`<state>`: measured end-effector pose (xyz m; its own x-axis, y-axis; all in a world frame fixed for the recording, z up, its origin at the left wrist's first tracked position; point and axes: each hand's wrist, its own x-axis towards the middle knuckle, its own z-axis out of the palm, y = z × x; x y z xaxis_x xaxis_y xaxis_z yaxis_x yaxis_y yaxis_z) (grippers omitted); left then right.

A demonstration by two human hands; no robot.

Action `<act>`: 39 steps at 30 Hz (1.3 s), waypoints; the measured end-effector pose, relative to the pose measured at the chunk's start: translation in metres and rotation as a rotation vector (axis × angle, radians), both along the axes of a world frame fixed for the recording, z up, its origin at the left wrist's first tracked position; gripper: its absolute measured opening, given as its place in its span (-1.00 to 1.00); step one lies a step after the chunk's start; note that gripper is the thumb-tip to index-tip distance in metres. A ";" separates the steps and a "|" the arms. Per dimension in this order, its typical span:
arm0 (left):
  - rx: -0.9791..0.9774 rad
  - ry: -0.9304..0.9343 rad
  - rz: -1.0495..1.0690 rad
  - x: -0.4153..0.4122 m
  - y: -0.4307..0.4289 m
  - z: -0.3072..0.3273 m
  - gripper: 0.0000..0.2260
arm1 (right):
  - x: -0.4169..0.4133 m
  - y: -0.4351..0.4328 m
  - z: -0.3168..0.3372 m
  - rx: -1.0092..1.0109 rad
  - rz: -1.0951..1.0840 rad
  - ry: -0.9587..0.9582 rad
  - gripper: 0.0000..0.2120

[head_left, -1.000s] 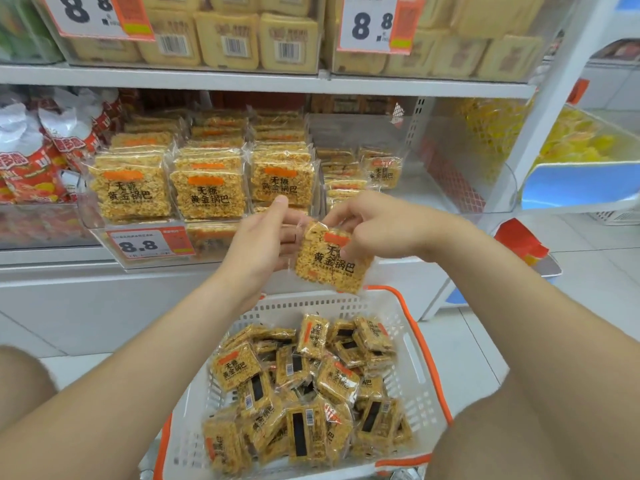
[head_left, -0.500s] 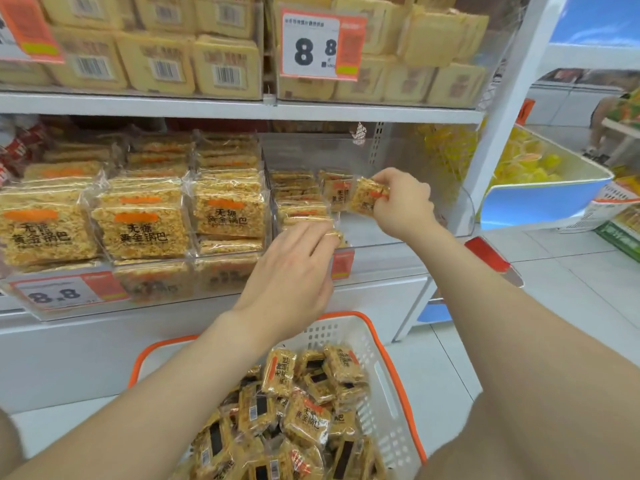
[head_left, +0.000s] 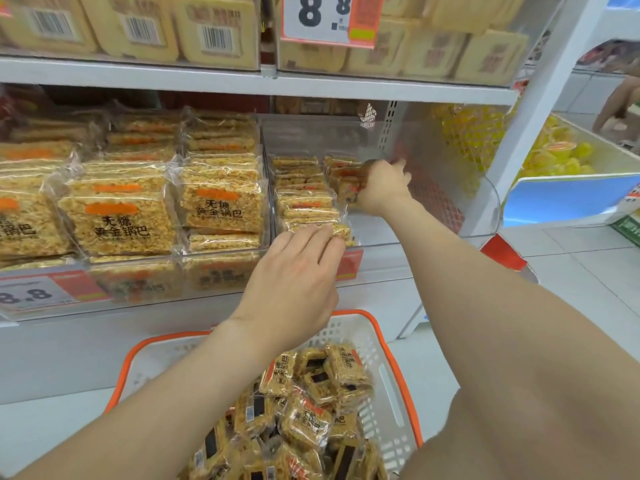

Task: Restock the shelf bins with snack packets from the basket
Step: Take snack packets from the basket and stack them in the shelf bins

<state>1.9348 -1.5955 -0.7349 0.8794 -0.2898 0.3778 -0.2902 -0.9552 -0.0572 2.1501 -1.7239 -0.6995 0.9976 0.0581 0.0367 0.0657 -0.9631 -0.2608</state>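
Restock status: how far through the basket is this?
Roughly early to midway. Done: short stacks of small packets sit at the left of the clear bin; its right part is bare. In hand: the right hand holds a packet at the rear stack; the left hand touches a front packet, grip unclear. Left: a heaped pile of packets in the basket.
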 end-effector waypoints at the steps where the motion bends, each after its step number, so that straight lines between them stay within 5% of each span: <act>1: 0.007 0.010 0.003 0.000 0.000 0.000 -0.59 | 0.000 -0.001 0.002 0.036 -0.055 0.013 -0.45; 4: 0.015 0.027 0.008 0.000 0.000 0.001 -0.58 | 0.000 -0.005 -0.001 0.207 -0.178 0.072 -0.06; 8: 0.003 0.029 0.014 0.000 0.000 0.001 -0.59 | -0.002 0.003 0.004 0.468 -0.200 0.105 0.10; 10: -0.008 0.023 0.011 0.000 0.000 0.001 -0.60 | -0.006 0.008 0.010 0.492 -0.174 0.131 -0.02; 14: -0.010 0.015 0.001 0.000 -0.001 0.001 -0.60 | -0.011 0.010 0.008 0.321 -0.059 0.131 -0.90; 19: 0.002 0.000 -0.025 0.001 0.004 0.000 -0.56 | -0.013 0.003 0.007 0.253 0.110 0.223 -0.93; 23: -0.001 -0.027 -0.067 0.000 0.008 0.000 -0.53 | -0.017 -0.014 0.012 0.162 0.259 0.369 -0.53; 26: -0.047 -0.056 -0.106 -0.004 0.009 -0.004 -0.50 | -0.028 -0.022 0.014 0.138 0.273 0.327 -0.41; 30: -0.115 -0.164 -0.181 -0.016 0.014 -0.007 -0.55 | -0.057 -0.026 0.024 0.106 0.269 0.009 -0.58; 34: -0.096 -0.266 -0.258 -0.032 0.026 -0.017 -0.82 | -0.104 -0.020 0.047 0.159 0.342 -0.205 -0.80; 39: -0.045 0.117 -0.246 -0.051 0.040 -0.044 -0.94 | -0.173 -0.007 0.062 -0.137 0.564 -0.074 -0.82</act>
